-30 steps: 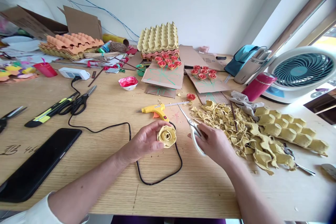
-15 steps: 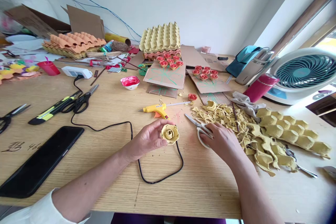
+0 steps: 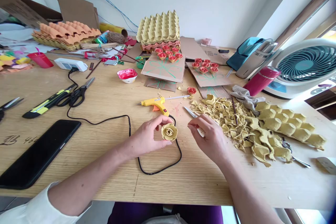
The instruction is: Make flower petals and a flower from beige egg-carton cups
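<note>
My left hand (image 3: 147, 136) is closed on a yellow paper rose (image 3: 169, 132) made of egg-carton card, holding it just above the wooden table (image 3: 105, 154). My right hand (image 3: 211, 140) hovers beside it, thumb and forefinger pinched together. It covers the white handle of a pair of scissors (image 3: 190, 113) that lie flat on the table. Whether the pinch holds anything is hidden. A yellow glue gun (image 3: 154, 103) lies just beyond the rose, its black cord (image 3: 157, 171) looping under my left hand.
Yellow carton scraps (image 3: 231, 119) and a cut egg tray (image 3: 286, 124) lie to the right. Cardboard sheets with red roses (image 3: 168, 55), stacked egg trays (image 3: 159, 29), a red paint bowl (image 3: 127, 75) and a fan (image 3: 304, 66) stand behind. Black scissors (image 3: 76, 94) and a phone (image 3: 39, 154) lie to the left.
My right hand laid the scissors down on the table and slid left toward the rose, with its fingers now pinched. My left hand kept hold of the rose.
</note>
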`<state>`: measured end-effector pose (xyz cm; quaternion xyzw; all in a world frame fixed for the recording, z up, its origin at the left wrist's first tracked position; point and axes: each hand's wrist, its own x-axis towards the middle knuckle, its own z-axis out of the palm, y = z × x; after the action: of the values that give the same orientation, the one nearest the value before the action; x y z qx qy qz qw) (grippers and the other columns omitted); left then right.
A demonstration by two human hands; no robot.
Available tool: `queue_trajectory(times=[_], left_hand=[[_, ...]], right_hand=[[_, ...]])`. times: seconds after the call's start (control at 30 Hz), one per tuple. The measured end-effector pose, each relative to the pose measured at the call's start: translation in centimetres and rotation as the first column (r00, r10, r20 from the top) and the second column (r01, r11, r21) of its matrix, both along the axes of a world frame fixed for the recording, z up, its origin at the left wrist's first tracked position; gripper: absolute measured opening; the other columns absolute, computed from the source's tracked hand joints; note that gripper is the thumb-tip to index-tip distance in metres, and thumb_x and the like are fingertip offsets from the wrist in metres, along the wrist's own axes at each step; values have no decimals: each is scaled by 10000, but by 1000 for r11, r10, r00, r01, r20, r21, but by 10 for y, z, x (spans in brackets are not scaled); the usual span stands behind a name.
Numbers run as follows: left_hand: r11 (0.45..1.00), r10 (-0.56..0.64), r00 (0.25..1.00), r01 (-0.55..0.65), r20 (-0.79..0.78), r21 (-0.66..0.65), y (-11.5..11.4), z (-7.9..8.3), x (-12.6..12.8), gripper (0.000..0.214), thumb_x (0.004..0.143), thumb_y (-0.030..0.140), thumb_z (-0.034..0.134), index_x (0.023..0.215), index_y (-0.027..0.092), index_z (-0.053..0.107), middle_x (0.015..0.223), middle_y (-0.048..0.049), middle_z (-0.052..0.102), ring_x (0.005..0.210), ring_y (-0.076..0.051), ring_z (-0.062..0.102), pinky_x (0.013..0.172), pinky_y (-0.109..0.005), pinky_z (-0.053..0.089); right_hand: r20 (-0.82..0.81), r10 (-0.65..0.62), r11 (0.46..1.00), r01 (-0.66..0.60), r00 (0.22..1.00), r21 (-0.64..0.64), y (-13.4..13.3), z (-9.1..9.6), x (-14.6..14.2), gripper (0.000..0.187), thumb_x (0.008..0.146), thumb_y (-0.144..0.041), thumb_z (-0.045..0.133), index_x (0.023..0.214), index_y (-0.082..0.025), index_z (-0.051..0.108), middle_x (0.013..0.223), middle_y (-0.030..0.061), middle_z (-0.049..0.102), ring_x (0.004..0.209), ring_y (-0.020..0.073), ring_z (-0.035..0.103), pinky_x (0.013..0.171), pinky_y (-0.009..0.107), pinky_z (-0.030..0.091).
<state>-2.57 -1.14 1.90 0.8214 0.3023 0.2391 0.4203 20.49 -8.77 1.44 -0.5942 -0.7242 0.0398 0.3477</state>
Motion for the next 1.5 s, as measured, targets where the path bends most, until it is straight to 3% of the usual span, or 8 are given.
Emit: queue_trajectory(times=[0.1,0.23,0.43,0.6,0.83,1.5], left_hand=[[1000,9,994,-12,-111,-21,-1,7,-3,414,720,158,757,1079,216,559,1038,-1,667,902,-167,624,816,-293,482],[1000,-25,971,26,-237,0,1,0,-6,411,696,155,789,1030,219,558,998,11,665,888,-181,632,786,-302,478],[997,-57,970,67,-236,38,0,-12,-4,463,706,172,806,1092,220,556,1112,-37,671,1041,-237,640,863,-351,489],[995,-60,975,76,-214,65,2,-14,-4,549,687,164,828,1161,211,556,1232,-76,647,1165,-267,608,964,-384,478],[992,-85,975,103,-204,77,4,-16,-3,394,703,180,829,1032,185,612,1089,-58,677,1027,-243,641,859,-343,491],[994,-84,968,99,-238,53,5,-12,-2,353,695,189,839,962,167,607,997,-46,681,947,-231,638,795,-328,474]], right_hand=[[7,71,997,-71,997,7,-1,-2,-11,137,981,-223,539,878,-201,627,836,28,630,776,166,576,732,302,417],[-21,150,988,-151,988,-17,-1,-6,-21,103,976,-192,545,917,-198,630,848,28,643,792,166,592,737,310,419],[-15,243,966,-243,970,-84,1,-10,-40,121,962,-199,580,1051,-211,660,934,44,657,856,190,603,772,342,433],[10,227,967,-224,974,-124,2,-12,-48,187,935,-238,642,1119,-218,670,1014,55,660,915,203,606,829,366,450],[7,256,959,-253,967,-128,6,-16,-51,133,945,-243,630,1056,-233,701,1003,53,669,915,202,610,808,361,447],[5,264,954,-260,965,-148,6,-18,-51,116,943,-222,628,1016,-237,717,996,42,651,892,191,598,803,352,448]])
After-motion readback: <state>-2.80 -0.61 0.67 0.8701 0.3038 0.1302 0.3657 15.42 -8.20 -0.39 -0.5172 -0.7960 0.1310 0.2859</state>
